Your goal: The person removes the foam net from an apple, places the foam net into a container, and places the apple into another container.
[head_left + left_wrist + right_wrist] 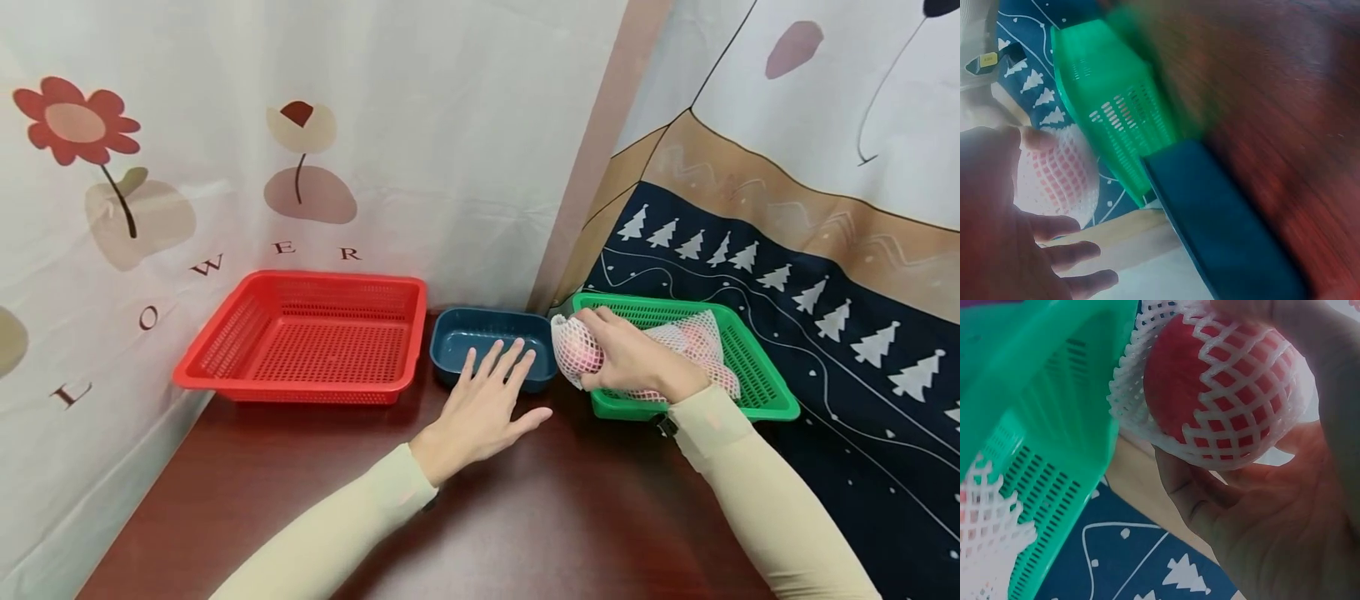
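Note:
My right hand [630,354] grips a round red fruit [1229,387] in a white foam net, thumb and fingers around its sides. It holds the netted fruit at the near-left rim of the green basket [761,379], just right of the blue container [487,321]. More netted fruits [701,342] lie in the green basket, partly behind the right hand and wrist. My left hand [480,412] is spread palm down with straight fingers, overlapping the blue container's front in the head view; nothing is in it. In the left wrist view its fingers [1079,253] extend below the fruit.
A red basket [300,392] with perforated walls stands left of the blue container on the dark red-brown table [300,483]. A pale printed curtain [465,167] hangs close behind the containers, and a navy tree-patterned cloth [825,350] borders the right side.

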Available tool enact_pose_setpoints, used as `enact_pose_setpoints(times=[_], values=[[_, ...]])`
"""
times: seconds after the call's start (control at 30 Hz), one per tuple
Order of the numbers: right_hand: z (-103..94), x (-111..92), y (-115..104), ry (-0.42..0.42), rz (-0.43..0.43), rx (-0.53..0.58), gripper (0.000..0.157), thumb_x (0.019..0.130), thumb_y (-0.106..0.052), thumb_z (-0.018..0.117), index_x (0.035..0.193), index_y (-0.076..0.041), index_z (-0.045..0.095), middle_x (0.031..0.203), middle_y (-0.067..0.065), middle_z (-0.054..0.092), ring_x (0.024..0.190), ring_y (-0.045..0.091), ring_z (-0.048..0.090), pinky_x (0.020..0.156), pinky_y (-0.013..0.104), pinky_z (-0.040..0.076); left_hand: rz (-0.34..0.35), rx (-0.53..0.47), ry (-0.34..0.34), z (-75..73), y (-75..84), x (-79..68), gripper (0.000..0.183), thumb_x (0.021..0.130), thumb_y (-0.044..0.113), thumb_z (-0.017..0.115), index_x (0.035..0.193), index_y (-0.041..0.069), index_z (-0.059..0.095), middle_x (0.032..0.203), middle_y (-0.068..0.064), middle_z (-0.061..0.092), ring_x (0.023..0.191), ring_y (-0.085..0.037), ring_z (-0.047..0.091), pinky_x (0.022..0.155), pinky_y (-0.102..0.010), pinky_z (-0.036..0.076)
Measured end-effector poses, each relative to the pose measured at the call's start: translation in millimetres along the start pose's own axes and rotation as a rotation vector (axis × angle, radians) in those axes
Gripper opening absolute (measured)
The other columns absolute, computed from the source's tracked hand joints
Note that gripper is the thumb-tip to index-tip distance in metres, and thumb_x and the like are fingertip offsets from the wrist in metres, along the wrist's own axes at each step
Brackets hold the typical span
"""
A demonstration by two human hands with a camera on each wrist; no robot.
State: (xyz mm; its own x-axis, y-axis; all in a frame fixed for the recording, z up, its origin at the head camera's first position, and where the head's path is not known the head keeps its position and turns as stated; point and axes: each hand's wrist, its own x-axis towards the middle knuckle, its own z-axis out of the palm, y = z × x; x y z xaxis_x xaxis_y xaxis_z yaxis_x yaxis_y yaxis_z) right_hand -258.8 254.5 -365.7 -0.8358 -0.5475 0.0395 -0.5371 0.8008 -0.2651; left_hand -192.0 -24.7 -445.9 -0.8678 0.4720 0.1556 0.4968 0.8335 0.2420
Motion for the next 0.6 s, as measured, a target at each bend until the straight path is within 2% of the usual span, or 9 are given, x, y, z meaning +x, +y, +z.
enact_pose_setpoints(times=[0.17, 0.4, 0.6], values=[[5.9, -3, -9, -0.012, -0.005, 0.016, 0.092, 0.086, -0.025, 0.098, 0.165, -0.009, 0.054, 0.143, 0.021, 0.066, 0.121, 0.036, 0.070, 0.105, 0.062, 0.067, 0.011, 0.000, 0.027, -1.6, -7.6, -10.0, 0.095, 0.112, 0.079, 0.053, 0.185, 0.022, 0.033, 0.196, -0.007, 0.027, 0.181, -0.041, 0.028, 0.145, -0.074, 0.022], [17.0, -5, -22, -0.022, -0.050, 0.062, 0.093, 0.085, -0.023, 0.096, 0.167, -0.008, 0.055, 0.147, 0.019, 0.068, 0.123, 0.034, 0.071, 0.103, 0.057, 0.070, -0.003, 0.017, 0.077, -1.8, -19.2, -27.2, 0.091, 0.111, 0.075, 0.058, 0.182, 0.021, 0.041, 0.194, -0.009, 0.032, 0.178, -0.044, 0.036, 0.144, -0.073, 0.028], [22.2, -10, -27, -0.022, -0.069, 0.065, 0.091, 0.083, -0.023, 0.097, 0.164, -0.010, 0.057, 0.145, 0.016, 0.069, 0.121, 0.032, 0.070, 0.099, 0.054, 0.070, -0.003, 0.037, 0.099, -1.9, -27.6, -37.8, 0.091, 0.111, 0.075, 0.059, 0.182, 0.019, 0.043, 0.192, -0.010, 0.035, 0.176, -0.044, 0.039, 0.143, -0.073, 0.030]])
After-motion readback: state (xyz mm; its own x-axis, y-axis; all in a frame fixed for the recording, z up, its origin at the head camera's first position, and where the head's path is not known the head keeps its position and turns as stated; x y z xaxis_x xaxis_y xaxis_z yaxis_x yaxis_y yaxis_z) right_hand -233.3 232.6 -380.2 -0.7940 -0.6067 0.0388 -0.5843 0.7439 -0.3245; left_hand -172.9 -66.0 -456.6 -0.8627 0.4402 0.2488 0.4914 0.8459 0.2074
